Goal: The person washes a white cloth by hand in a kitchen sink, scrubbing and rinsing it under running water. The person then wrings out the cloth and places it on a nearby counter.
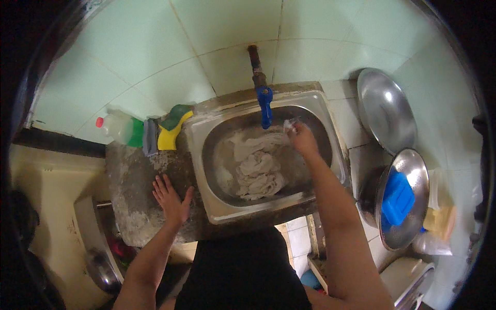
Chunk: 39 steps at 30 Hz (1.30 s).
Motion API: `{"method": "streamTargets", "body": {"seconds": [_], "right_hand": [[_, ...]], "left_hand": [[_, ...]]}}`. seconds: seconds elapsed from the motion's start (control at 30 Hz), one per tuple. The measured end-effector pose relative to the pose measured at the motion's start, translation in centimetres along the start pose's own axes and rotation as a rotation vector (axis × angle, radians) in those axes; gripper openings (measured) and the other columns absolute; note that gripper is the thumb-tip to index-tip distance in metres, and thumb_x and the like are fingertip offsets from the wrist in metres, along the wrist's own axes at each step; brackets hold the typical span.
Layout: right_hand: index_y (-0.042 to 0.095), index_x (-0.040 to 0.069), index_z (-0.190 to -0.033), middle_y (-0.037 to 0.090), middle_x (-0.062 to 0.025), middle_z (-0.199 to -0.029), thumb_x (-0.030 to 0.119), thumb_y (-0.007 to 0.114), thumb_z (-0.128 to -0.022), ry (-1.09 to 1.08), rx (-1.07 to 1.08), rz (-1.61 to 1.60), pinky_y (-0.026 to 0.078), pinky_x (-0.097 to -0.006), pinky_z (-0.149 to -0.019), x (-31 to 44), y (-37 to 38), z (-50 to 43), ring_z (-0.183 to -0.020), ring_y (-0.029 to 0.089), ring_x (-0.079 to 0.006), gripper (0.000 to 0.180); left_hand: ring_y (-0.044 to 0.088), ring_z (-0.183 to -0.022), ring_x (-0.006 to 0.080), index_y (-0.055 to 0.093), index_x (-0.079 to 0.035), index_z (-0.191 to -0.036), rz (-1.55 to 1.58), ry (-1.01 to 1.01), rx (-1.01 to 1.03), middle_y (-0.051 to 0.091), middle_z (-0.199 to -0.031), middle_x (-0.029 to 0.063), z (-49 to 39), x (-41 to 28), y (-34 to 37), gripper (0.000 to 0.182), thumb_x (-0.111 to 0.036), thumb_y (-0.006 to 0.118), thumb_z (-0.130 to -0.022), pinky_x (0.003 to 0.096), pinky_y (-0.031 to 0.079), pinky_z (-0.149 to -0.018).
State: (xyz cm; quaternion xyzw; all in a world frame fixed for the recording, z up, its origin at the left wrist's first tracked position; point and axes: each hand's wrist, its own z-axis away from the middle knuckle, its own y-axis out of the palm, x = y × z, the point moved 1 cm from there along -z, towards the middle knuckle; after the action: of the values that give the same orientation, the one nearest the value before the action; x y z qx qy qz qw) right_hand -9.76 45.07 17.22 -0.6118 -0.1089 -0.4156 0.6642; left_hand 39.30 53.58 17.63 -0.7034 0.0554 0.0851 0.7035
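Note:
My right hand point(304, 138) grips the end of a wet whitish cloth point(259, 174) inside the stainless steel sink point(197, 155). The rest of the cloth lies bunched in the basin, left of my right hand. Flat on the worn concrete counter point(135, 190), left of the sink, rests my left hand point(170, 197) with its fingers spread and nothing in it. A tap with a blue handle point(265, 106) hangs over the basin, just left of my right hand. Whether water runs from it, I cannot tell.
A yellow and green sponge point(174, 130), a gray block-like item point(150, 136) and a plastic bottle of green liquid point(122, 130) stand by the tiled wall. To the right are a metal basin point(387, 110), a metal colander point(420, 186) holding a blue plastic container point(398, 197), and a whitish container point(405, 281).

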Motion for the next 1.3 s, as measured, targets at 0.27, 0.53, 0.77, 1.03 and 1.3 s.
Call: {"method": "streamTargets", "body": {"seconds": [0.27, 0.53, 0.77, 1.03, 1.3], "right_hand": [[0.057, 0.002, -0.143, 0.067, -0.0263, -0.134, 0.035, 0.073, -0.092, 0.136, 0.157, -0.171, 0.051, -0.0509, -0.108, -0.4, 14.2, 5.9, -0.126, 0.063, -0.0468, 0.063], [0.066, 0.001, -0.125, 0.073, -0.0151, -0.112, 0.037, 0.069, -0.099, -0.128, 0.345, -0.267, 0.055, -0.0395, -0.093, 7.2, 11.0, 9.5, -0.108, 0.069, -0.0265, 0.044], [0.066, 0.012, -0.099, 0.058, 0.0060, -0.089, 0.019, 0.068, -0.099, 0.078, -0.049, -1.076, 0.047, -0.0262, -0.076, 5.8, -1.4, 9.5, -0.081, 0.056, -0.0073, 0.007], [0.072, 0.010, -0.100, 0.059, 0.0077, -0.080, 0.020, 0.069, -0.099, -0.049, -0.227, -0.916, 0.039, -0.0256, -0.065, 8.3, -11.6, 11.1, -0.072, 0.050, -0.0060, 0.010], [0.075, 0.004, -0.121, 0.074, -0.0056, -0.094, 0.025, 0.077, -0.093, 0.038, -0.274, -0.513, 0.050, -0.0314, -0.075, 5.6, -3.8, 11.1, -0.079, 0.061, -0.0129, 0.035]], "left_hand": [[0.004, -0.162, 0.0480, 0.020, 0.003, -0.167, 0.018, 0.001, 0.012, 0.010, -0.174, 0.0303, 0.0, 0.0, 0.1, 0.110, -0.066, 0.066, -0.095, 0.0619, 0.004, -0.129], [0.036, -0.152, 0.0379, 0.043, 0.001, -0.157, 0.472, 0.209, 0.030, 0.041, -0.161, 0.0260, -2.5, -2.1, -4.7, 0.081, -0.039, 0.077, -0.095, 0.0508, 0.026, -0.125], [0.071, -0.087, 0.0184, 0.070, -0.003, -0.107, 0.990, 0.559, 0.164, 0.073, -0.092, 0.0079, -7.7, -16.8, -14.0, 0.019, -0.021, 0.073, -0.099, 0.0343, 0.056, -0.083], [0.057, -0.077, 0.0129, 0.069, -0.004, -0.110, 0.909, 0.992, 0.326, 0.067, -0.085, 0.0041, -10.8, -30.8, -18.4, 0.023, -0.027, 0.066, -0.106, 0.0318, 0.047, -0.070], [0.060, -0.069, 0.0098, 0.072, -0.006, -0.106, 0.920, 0.747, 0.840, 0.070, -0.084, 0.0003, -10.9, -25.9, -6.4, 0.022, -0.027, 0.065, -0.105, 0.0292, 0.046, -0.062]]}}
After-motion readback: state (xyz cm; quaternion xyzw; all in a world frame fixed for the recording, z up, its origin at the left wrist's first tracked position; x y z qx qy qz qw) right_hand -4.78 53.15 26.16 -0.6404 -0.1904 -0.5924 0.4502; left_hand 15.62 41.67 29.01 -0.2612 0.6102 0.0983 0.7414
